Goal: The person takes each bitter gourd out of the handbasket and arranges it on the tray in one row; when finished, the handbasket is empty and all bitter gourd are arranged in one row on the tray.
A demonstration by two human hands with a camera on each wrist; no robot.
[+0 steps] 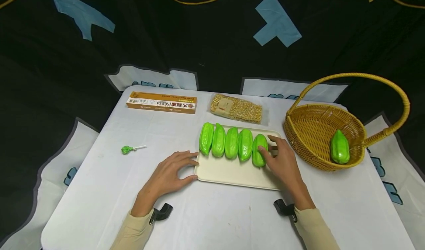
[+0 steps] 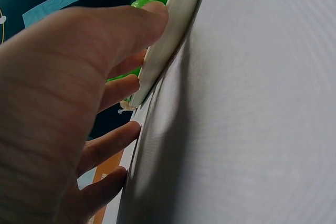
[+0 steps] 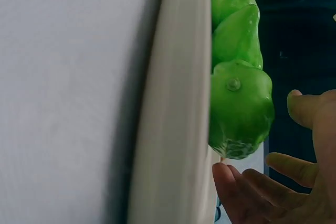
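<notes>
Several bright green, ribbed gourd-like vegetables stand side by side along the far part of a cream tray (image 1: 229, 172). At the right end of the row, my right hand (image 1: 282, 161) reaches over the last green gourd (image 1: 260, 150), thumb above it and fingers spread beyond it. In the right wrist view, a gap shows between the thumb and that gourd (image 3: 241, 111). My left hand (image 1: 170, 170) rests at the tray's left edge, thumb and fingers extended and spread. The left wrist view shows the thumb against the tray's rim (image 2: 176, 30).
To the right, a tall-handled wicker basket (image 1: 308, 135) holds one green gourd (image 1: 339, 146). Behind the tray lie a bag of yellow kernels (image 1: 237, 109) and a pasta box (image 1: 162, 102). A green-wrapped lollipop (image 1: 127, 149) lies at the left on the white tablecloth (image 1: 99, 191).
</notes>
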